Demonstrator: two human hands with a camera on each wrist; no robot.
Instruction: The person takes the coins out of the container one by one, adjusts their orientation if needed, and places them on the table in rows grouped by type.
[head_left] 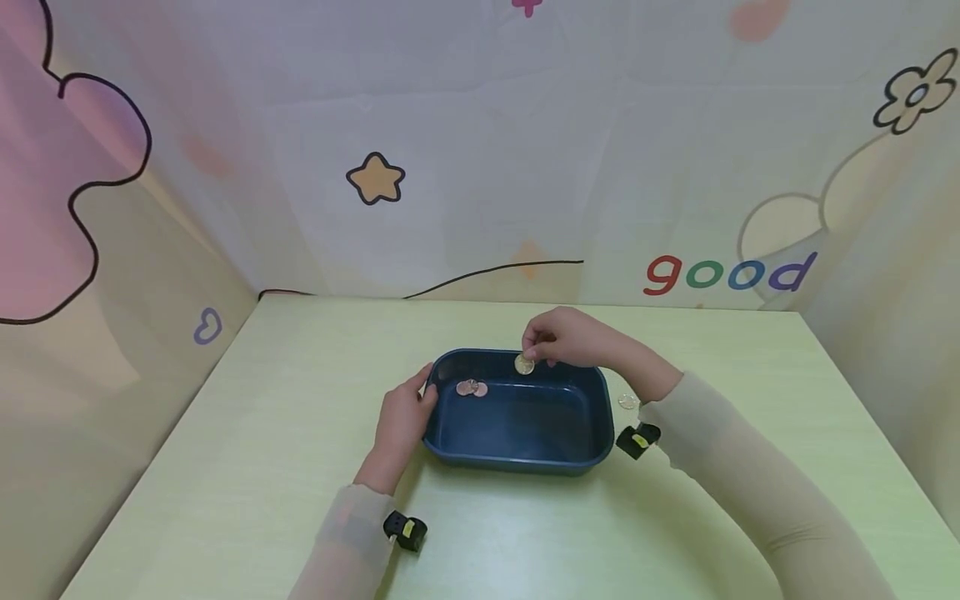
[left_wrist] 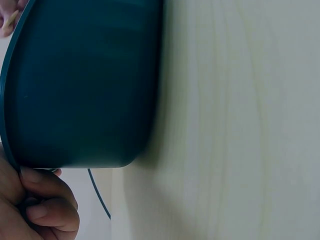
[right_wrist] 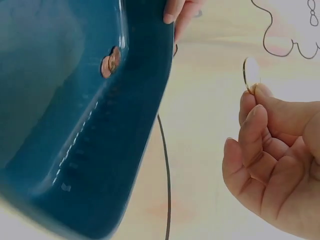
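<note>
A dark blue rectangular tray [head_left: 525, 462] with raised walls stands on the table. My left hand [head_left: 401, 421] grips its left end, the thumb over the rim and the fingers outside, as the left wrist view also shows at the wall. Between thumb and forefinger my right hand [head_left: 573, 336] pinches a gold-coloured coin [head_left: 524, 365], held up over the tray's far side. In the right wrist view this coin [right_wrist: 251, 75] appears nearly edge-on. Several copper-coloured coins [head_left: 472, 388] lie together on the tray floor near its left end.
Right of the tray, close to my right wrist, a shiny coin-like piece [head_left: 627, 402] lies on the pale wooden table [head_left: 262, 467]. Behind the table hangs a printed cloth backdrop [head_left: 480, 183], with cloth sides at left and right. Each sleeve carries a small black device [head_left: 405, 531].
</note>
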